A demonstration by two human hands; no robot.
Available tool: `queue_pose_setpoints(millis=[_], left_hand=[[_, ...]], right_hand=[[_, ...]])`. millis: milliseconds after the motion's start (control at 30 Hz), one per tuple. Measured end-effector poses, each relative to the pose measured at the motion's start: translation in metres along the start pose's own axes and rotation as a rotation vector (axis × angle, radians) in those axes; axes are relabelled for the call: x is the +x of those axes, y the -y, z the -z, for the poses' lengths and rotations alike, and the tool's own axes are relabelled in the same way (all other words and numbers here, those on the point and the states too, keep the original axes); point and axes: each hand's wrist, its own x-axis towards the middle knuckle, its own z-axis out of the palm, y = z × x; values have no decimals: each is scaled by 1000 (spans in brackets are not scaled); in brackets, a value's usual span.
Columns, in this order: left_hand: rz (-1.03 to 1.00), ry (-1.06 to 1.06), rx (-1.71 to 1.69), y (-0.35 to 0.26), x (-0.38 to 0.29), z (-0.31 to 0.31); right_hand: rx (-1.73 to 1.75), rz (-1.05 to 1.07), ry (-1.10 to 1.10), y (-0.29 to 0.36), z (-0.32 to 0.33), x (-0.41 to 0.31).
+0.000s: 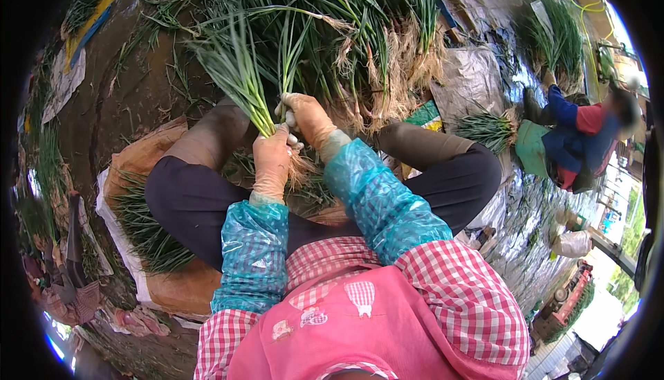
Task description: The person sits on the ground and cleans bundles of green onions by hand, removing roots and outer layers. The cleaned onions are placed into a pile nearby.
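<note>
My left hand [272,159], in a tan glove with whitish fingertips, is closed around a bunch of green onions [249,86]. Their leaves point up and away, and pale roots [301,167] hang out below the fist. Just beyond it, my right hand [306,115], gloved alike, pinches a thinner green onion stalk [289,66]; my fingers hide its lower end. The two hands are close together between my bent knees. Past them spreads a large heap of green onions [332,32], with tangled roots [397,68] on its near right side.
By my left knee, trimmed-looking green onions [150,224] lie on an orange-brown sack [181,284]. At right, a person [581,136] sits near a small onion bundle [485,131]. Another person [67,292] is at far left. Loose leaves litter the wet, muddy floor [140,79].
</note>
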Motion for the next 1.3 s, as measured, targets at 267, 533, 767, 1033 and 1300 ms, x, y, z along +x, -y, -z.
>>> queue_pose_setpoints(millis=[267, 533, 767, 1033, 1300], left_hand=[[-98, -111, -270, -9, -6, -6], [92, -86, -136, 1, 14, 8], [200, -70, -27, 66, 56, 4], [246, -140, -197, 66, 69, -11], [124, 114, -58, 56, 68, -6]], right_hand=[[-887, -14, -63, -95, 8, 34], [-1291, -201, -211, -66, 70, -5], [-1065, -24, -75, -95, 78, 0], [-1271, -269, -454, -79, 101, 11], [-1231, 80, -93, -57, 79, -15]])
